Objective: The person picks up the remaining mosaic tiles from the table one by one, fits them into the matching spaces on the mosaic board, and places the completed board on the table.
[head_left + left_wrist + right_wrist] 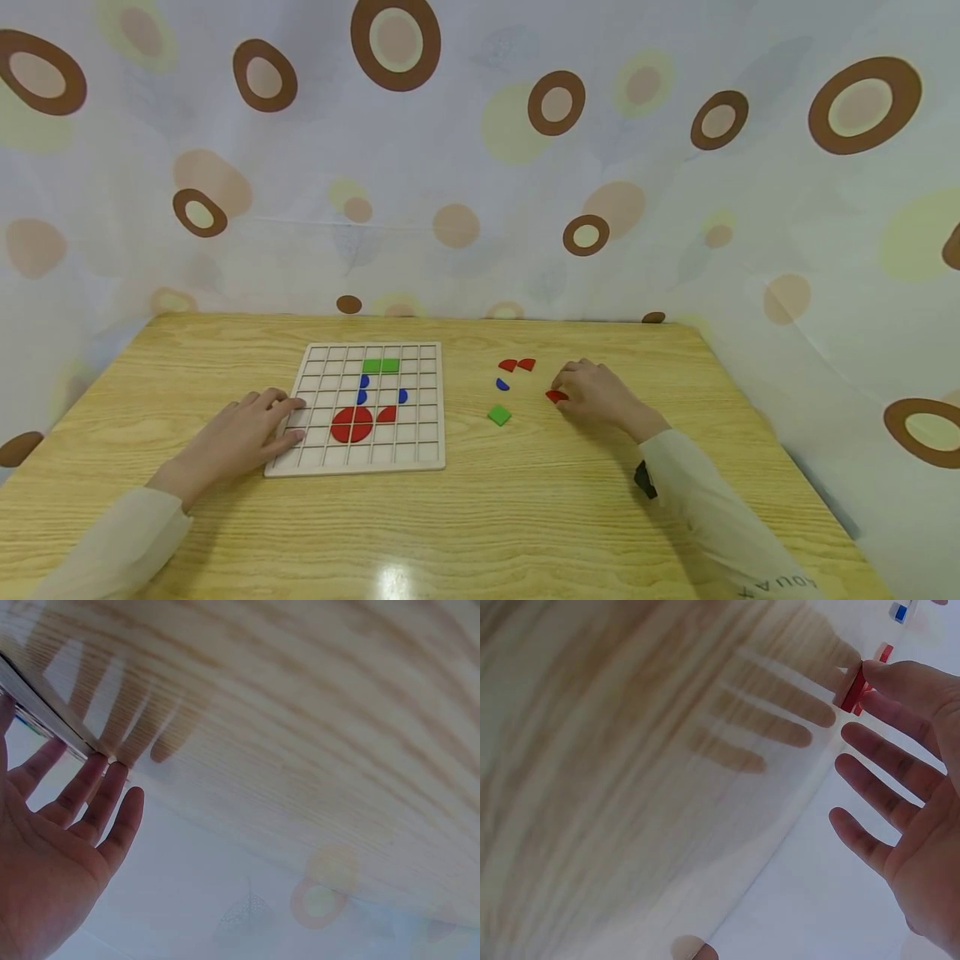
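A pale wooden grid board (pixel 422 433) lies on the table left of centre. It holds a green rectangle (pixel 380 365), three blue half-rounds (pixel 362 389), a red disc (pixel 352 423) and a red quarter piece (pixel 387 413). My left hand (pixel 251 427) rests flat on the board's left edge, its straight fingers (pixel 101 799) touching the rim (pixel 52 712). To the right of the board my right hand (pixel 592 393) pinches a small red piece (pixel 556 396) between thumb and forefinger. In the right wrist view that red piece (pixel 853 688) stands on edge on the tabletop, and the other fingers (pixel 889 761) are spread.
Loose pieces lie on the wooden table (pixel 525 500) between board and right hand: two red quarter shapes (pixel 517 364), a blue half-round (pixel 502 384) and a green square (pixel 498 414). A spotted curtain (pixel 480 167) closes in the back and sides.
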A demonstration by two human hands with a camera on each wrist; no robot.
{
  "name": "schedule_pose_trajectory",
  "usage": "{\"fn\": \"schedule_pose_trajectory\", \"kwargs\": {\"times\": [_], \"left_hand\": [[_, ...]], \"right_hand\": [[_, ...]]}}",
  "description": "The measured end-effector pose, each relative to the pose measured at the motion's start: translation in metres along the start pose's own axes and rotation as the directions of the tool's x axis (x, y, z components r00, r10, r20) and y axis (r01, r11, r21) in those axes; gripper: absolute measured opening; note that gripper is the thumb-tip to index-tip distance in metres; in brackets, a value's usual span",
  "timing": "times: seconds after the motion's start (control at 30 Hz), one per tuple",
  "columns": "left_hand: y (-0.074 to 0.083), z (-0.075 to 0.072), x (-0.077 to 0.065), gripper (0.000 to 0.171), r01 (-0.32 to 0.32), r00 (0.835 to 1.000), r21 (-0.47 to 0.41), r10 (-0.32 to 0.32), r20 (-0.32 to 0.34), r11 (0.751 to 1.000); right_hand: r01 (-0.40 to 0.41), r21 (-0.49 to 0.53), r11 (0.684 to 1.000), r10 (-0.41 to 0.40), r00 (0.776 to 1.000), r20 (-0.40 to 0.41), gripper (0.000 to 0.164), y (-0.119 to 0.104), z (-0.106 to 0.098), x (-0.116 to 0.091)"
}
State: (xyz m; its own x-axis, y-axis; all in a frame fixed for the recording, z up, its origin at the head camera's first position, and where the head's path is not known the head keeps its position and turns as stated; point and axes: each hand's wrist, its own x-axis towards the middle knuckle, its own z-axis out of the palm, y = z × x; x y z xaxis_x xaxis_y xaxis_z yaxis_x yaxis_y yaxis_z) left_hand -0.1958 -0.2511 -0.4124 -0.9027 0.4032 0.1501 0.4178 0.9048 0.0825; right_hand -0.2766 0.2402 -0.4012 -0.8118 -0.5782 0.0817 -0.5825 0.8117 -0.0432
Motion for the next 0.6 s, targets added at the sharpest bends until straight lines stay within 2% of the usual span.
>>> {"fn": "schedule_pose_trajectory", "kwargs": {"times": [0.6], "left_hand": [[-0.0014, 0.0018, -0.0004, 0.044, -0.003, 1.0, 0.004, 0.003, -0.006, 1.0]], "right_hand": [[-0.01, -0.006, 1.0, 0.01, 1.0, -0.03, 0.017, 0.0017, 0.0038, 0.0008]]}}
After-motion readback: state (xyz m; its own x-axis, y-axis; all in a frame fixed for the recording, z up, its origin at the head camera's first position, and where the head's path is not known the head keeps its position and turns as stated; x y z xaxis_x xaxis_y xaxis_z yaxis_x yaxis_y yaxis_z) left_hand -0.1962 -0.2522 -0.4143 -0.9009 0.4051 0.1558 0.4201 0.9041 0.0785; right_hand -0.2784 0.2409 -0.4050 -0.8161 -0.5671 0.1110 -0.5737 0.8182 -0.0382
